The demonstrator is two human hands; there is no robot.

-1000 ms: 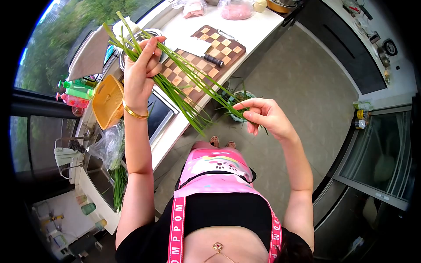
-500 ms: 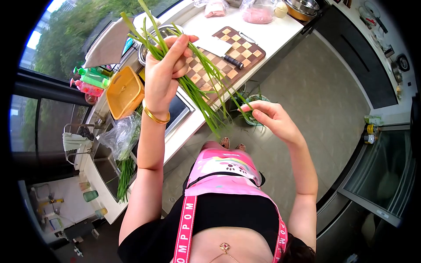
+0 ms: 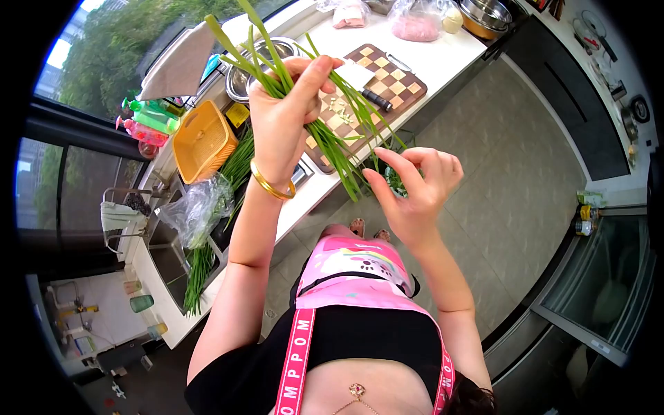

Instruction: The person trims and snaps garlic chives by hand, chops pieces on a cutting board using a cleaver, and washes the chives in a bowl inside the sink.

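Note:
A bunch of garlic chives [image 3: 337, 153] is in my left hand [image 3: 285, 114], whose fingers are wrapped round it. The thick pale-green ends stick up past the fist, and the leafy tips hang down to the right. Beside those tips is my right hand [image 3: 415, 190], thumb and forefinger apart around the end of one strand; contact is hard to tell. Behind the bunch lies a checkered wooden cutting board [image 3: 404, 88] with small pale pieces [image 3: 339, 111] on it. A cleaver [image 3: 376, 100] with a black handle rests there, its blade partly hidden.
More chives [image 3: 238, 162] lie by a yellow basket [image 3: 200, 142] and a clear plastic bag [image 3: 200, 207] near the sink. Steel bowls [image 3: 238, 83] stand behind my left hand. Bagged meat [image 3: 415, 28] is at the back. Below the counter, a container [image 3: 394, 181] holds green scraps.
My left hand and the chives have shifted slightly right. My right hand has moved left and turned, its thumb and forefinger now spread near the tips. More chives by the basket have come into view.

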